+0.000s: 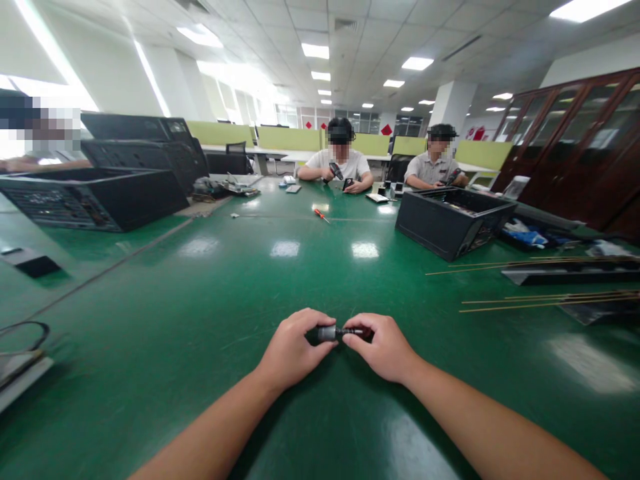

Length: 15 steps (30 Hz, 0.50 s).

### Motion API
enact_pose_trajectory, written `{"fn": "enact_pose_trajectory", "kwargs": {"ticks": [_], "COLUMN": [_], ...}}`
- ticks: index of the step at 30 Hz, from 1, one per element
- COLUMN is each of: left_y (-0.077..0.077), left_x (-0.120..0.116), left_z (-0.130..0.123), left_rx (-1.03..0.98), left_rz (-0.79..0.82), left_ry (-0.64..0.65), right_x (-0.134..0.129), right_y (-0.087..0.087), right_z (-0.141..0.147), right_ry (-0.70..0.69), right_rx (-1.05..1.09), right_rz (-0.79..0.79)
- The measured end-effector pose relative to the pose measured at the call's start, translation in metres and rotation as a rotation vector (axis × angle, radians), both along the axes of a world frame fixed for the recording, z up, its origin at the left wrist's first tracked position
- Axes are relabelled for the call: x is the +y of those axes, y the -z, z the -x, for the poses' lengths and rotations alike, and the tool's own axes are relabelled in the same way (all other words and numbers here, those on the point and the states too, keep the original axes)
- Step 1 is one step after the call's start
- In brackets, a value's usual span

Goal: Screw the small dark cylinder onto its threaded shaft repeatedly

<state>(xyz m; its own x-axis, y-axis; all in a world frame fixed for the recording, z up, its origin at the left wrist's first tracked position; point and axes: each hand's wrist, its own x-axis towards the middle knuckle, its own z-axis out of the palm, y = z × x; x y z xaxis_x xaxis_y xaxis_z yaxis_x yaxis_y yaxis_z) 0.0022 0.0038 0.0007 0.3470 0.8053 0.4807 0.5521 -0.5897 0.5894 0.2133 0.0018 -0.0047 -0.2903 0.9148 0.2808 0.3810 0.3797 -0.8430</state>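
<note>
Left hand (pixel 290 350) pinches grey cylinder (pixel 327 333), right hand (pixel 387 350) pinches dark ridged shaft (pixel 353 331), lined up end to end, probably for fingertip control. Both nearer wearer than orange screwdriver (pixel 321 215); black case (pixel 427 223) right of screwdriver.

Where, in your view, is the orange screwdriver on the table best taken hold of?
I would pinch its thick orange handle from above, fingers across the long sides. It lies flat on the table, handle at the far end, with the thin shaft angled back toward us.
</note>
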Motion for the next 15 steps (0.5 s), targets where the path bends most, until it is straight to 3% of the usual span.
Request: {"fn": "enact_pose_trajectory", "kwargs": {"ticks": [15], "left_y": [-0.0012], "left_x": [-0.0012], "left_z": [0.0018], "left_rx": [0.005], "left_rz": [-0.006], "left_ry": [-0.017], "right_x": [-0.0001], "right_y": [-0.0008], "right_z": [-0.0009], "right_ry": [0.012], "right_rx": [-0.026], "right_rz": [-0.016]}}
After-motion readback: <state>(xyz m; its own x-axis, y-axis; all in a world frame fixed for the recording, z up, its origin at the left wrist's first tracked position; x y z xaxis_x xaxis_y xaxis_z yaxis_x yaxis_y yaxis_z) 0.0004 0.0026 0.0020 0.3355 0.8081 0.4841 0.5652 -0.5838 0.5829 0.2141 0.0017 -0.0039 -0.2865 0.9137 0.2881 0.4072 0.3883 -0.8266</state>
